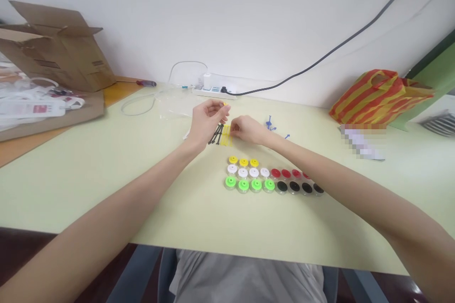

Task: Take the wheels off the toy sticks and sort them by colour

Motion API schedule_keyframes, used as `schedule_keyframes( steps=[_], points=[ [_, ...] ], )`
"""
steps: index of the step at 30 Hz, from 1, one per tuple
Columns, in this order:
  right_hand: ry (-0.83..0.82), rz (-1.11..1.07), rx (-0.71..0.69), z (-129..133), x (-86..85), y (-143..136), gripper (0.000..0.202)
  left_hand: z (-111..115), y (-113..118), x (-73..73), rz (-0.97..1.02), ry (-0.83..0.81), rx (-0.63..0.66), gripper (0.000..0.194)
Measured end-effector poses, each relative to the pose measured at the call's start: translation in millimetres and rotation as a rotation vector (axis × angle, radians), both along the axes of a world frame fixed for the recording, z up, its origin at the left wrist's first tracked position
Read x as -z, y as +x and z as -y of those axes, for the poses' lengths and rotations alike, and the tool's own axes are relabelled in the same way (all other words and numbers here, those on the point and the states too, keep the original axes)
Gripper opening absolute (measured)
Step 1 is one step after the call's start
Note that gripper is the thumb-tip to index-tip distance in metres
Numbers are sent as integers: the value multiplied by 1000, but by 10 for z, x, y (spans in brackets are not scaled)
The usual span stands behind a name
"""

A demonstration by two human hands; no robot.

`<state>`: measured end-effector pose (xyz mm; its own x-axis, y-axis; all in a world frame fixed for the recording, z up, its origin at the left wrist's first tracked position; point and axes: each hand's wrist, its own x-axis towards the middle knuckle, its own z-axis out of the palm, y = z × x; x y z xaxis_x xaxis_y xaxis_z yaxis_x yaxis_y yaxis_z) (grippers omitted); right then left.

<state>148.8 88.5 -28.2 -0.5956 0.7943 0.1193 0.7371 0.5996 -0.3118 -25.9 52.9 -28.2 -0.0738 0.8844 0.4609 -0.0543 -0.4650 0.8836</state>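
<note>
My left hand is raised a little over the table, thumb and fingers pinched on a small yellow piece that is mostly covered. Just to its right, my right hand has its curled fingertips at a bundle of thin yellow plastic sticks; whether one is between them is hidden. Black plastic sticks lie beside the yellow ones, below my left hand. Nearer me stand rows of small round clear pots with coloured tops: yellow, white, red, green and black. My right forearm hides some at the right end.
Blue plastic sticks lie beyond my right wrist. At the back, a power strip with a black cable runs along the wall. An open cardboard box and screwdriver are left; a striped bag is right.
</note>
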Motion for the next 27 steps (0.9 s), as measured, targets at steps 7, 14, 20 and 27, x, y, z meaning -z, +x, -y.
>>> schedule_keyframes(
  steps=[7,14,20,27],
  points=[
    [-15,-35,-13,22,-17,-9,7,17,9,-23,0,-9,-4,39],
    [-42,-91,-28,71,-58,76,10,32,10,-34,-8,-11,4,39],
    [-25,-56,-41,49,-52,55,8,49,17,-46,-9,-12,6,37],
    [-79,-240,-52,159,-198,164,14,43,5,-45,-5,-13,10,36]
  ],
)
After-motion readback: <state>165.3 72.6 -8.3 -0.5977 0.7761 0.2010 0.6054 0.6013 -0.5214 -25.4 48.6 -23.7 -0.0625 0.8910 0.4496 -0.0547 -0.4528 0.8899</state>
